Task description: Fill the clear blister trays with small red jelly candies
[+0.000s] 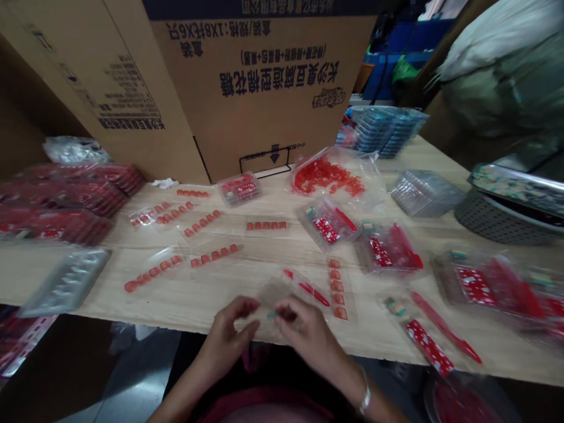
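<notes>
- Desk (267, 251): bears clear packaging (269, 289), just ahead of the hands, near a red stick (315, 294).
- Left hand (232, 328): grip loosely curled, thumb and forefinger parted, nothing visible between.
- Right hand (306, 330): grip nearly closed, seemingly pinching a greenish piece (271, 315).
- That piece: between the hands; the step looks like fingertip handling, calling for a light, steady pinch.

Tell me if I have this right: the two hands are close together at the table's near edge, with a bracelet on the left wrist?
Almost: the bracelet is on the right wrist, as the head view shows. The left hand and right hand are close together at the near edge of the table.
</notes>
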The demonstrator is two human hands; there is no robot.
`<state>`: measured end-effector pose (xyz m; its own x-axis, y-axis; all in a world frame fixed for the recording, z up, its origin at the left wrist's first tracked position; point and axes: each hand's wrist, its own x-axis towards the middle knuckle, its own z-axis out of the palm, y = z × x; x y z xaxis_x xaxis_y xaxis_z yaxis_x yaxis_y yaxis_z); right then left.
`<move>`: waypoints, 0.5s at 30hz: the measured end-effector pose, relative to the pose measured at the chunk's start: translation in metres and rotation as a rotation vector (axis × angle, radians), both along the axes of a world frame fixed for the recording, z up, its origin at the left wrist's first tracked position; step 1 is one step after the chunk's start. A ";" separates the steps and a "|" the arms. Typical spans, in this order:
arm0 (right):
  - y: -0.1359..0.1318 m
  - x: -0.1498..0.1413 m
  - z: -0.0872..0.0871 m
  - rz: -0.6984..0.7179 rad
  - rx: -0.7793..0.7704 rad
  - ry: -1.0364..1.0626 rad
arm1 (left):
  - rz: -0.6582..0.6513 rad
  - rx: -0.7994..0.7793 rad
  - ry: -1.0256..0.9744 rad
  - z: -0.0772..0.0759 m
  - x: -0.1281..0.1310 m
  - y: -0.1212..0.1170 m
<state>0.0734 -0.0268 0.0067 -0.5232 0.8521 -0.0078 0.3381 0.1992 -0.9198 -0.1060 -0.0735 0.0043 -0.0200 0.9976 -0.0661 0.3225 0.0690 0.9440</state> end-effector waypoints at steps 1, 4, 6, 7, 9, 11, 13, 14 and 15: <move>0.012 -0.001 0.000 -0.033 0.039 -0.032 | 0.000 0.107 0.101 -0.005 -0.001 0.011; 0.038 -0.010 -0.003 -0.002 0.175 -0.199 | -0.097 0.297 0.238 -0.022 -0.004 0.035; 0.041 -0.017 -0.008 0.048 0.282 -0.309 | -0.133 0.340 0.288 -0.032 -0.005 0.039; 0.040 -0.019 -0.010 0.065 0.337 -0.345 | -0.137 0.349 0.316 -0.035 -0.005 0.037; 0.033 -0.024 -0.014 0.061 0.419 -0.400 | -0.137 0.371 0.368 -0.039 -0.005 0.033; 0.027 -0.027 -0.017 0.010 0.453 -0.475 | -0.137 0.411 0.405 -0.039 -0.005 0.030; 0.024 -0.030 -0.017 -0.028 0.462 -0.565 | -0.131 0.487 0.429 -0.037 -0.006 0.030; 0.024 -0.032 -0.017 -0.035 0.465 -0.608 | -0.127 0.531 0.443 -0.036 -0.006 0.032; 0.024 -0.033 -0.017 -0.043 0.471 -0.642 | -0.123 0.574 0.460 -0.036 -0.007 0.033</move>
